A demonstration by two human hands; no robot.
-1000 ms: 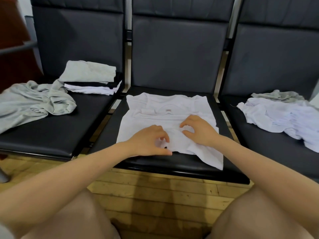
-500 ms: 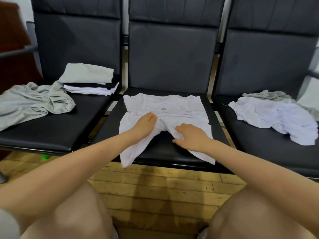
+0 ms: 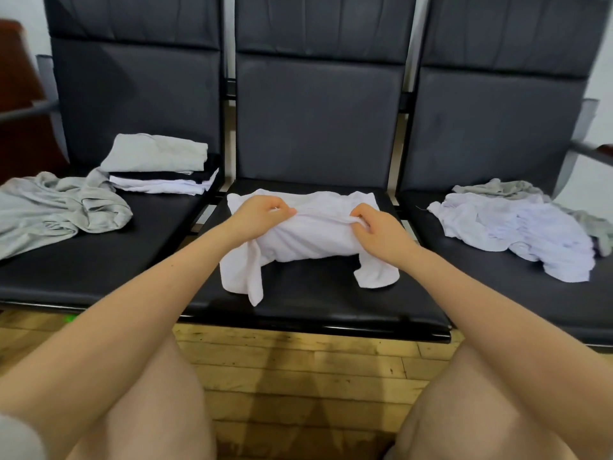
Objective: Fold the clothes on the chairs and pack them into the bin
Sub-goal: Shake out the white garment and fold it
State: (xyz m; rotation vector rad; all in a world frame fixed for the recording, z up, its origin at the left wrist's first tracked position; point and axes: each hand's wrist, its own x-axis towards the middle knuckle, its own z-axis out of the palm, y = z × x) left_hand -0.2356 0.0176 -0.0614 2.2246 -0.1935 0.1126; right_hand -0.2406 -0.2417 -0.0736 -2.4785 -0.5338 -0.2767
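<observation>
Head view: white shirt lies on the middle chair seat. Since 0.5 s ago its lower half has been lifted from the front edge and carried back over the upper half. Left hand and right hand each pinch the raised fold. Judgement: crosswise fold underway, 1 garment nearing the folded stack; no bin visible.
</observation>
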